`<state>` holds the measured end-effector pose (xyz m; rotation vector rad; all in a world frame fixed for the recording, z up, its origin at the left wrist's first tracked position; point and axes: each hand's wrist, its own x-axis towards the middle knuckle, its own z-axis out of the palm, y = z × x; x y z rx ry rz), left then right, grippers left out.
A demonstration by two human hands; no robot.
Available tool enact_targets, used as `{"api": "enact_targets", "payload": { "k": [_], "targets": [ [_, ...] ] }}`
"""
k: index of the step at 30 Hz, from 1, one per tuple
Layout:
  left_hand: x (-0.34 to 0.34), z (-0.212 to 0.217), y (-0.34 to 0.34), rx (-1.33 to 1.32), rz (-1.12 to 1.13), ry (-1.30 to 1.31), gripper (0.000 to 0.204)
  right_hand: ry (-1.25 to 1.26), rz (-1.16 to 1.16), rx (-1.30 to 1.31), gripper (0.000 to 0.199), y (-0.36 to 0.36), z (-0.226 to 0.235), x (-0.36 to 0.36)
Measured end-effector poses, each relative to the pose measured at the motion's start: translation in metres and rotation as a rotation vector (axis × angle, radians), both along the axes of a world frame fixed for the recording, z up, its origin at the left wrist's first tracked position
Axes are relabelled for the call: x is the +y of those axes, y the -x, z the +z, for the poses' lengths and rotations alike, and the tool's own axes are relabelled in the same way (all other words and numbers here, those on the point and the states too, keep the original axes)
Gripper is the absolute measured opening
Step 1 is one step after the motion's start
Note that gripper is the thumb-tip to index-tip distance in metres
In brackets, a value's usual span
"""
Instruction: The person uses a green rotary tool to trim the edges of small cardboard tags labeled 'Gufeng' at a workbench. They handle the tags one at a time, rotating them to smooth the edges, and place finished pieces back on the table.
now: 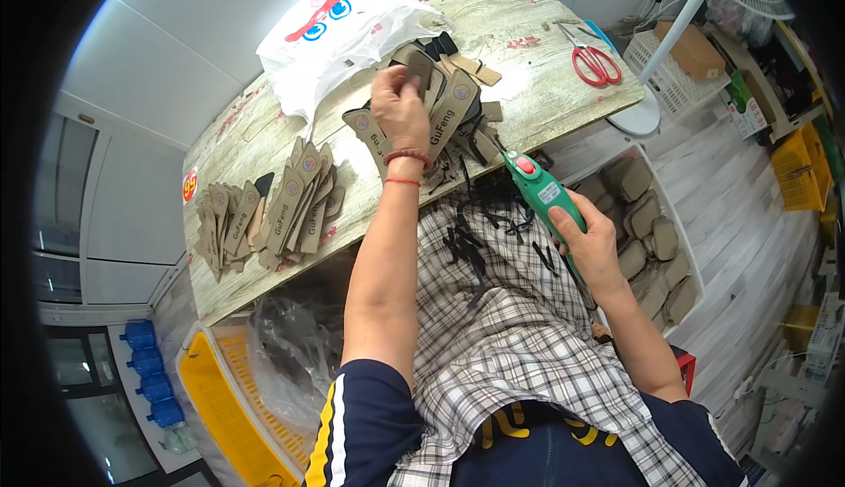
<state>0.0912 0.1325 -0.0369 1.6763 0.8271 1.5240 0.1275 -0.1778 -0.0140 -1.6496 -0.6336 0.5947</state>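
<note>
My left hand [400,110] is closed over the heap at the table's front edge, its fingers pinching a khaki fabric tab [421,66]. Below the wrist lies a printed khaki tab [451,116] with a small round emblem, among several others with black straps. In my right hand [591,239] is a green handheld electric tool [544,190] with a red button, its thin tip pointing at the heap's right side. Black strap scraps [466,245] lie on the checked apron [519,311] over my lap. To the left, stacked khaki tabs [295,201] rest on the table.
A white plastic bag [352,21] sits at the table's [546,12] back. Red-handled scissors [596,65] lie at the right, near a white fan [678,29]. Below stands a white bin [691,263] of khaki pads; a yellow basket [220,399] is at lower left.
</note>
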Motion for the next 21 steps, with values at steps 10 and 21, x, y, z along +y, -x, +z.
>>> {"api": "enact_targets", "payload": {
  "k": [10, 21],
  "targets": [
    [-0.088, 0.074, 0.048, -0.727, -0.318, 0.595, 0.006, -0.142, 0.065, -0.014, 0.046, 0.013, 0.022, 0.023],
    [-0.136, 0.036, 0.036, -0.676, -0.423, 0.890, 0.008, -0.100, 0.016, 0.003, 0.045, 0.014, 0.021, 0.004]
  ]
}}
